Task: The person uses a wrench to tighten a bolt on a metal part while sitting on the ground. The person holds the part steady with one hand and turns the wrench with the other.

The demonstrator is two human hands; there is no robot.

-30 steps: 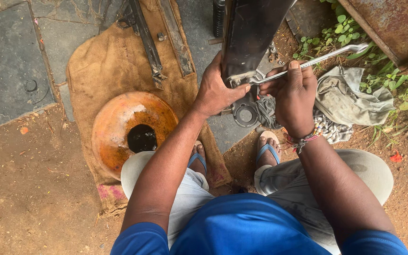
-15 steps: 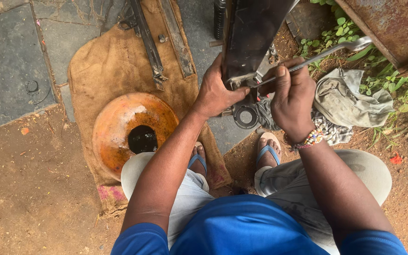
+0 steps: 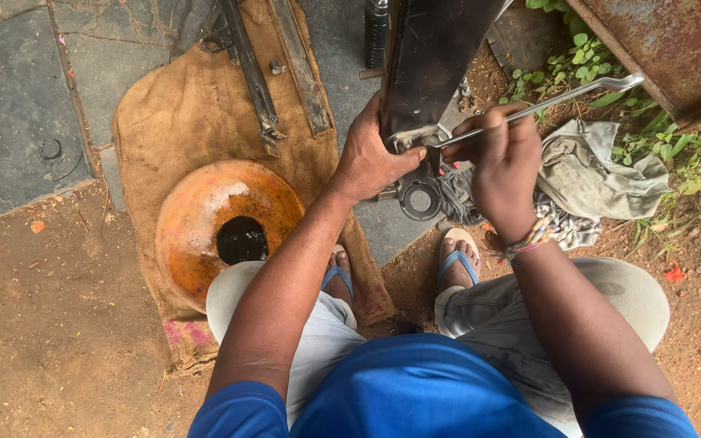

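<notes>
Burlap, brown and stained, covered the stone paving at the far left: a sack (image 3: pixel 196 122) spread flat with a shallow orange metal dish (image 3: pixel 204 219) on it, a pool of black oil (image 3: pixel 242 239) sitting in its hollow. Above the dish lay two long steel bars (image 3: pixel 273 73), side by side on the cloth.

Further right, the person squatted in blue sandals, one foot just beside the dish. The left hand (image 3: pixel 371 158) was closed around the lower edge of a dark metal frame piece (image 3: pixel 432 65), fingers curled tight, thumb pressed at the bracket where a round ring fitting (image 3: pixel 420 199) hung below. The right hand (image 3: pixel 503 162) was fisted around the shaft of a long silver wrench (image 3: pixel 561 99), whose near end met the bracket right beside the left thumb and whose far end reached out over the weeds. A grey rag (image 3: pixel 602 170) lay crumpled just past that hand, near a rusty metal panel (image 3: pixel 675 49).

To me the danger looked plain. If the wrench slipped off the fastener under load, its head could strike the left thumb, which sat touching the joint. A sudden release might also throw the right knuckles toward the rusty panel. And a shifted foot could tip the oil dish, it being so near.
</notes>
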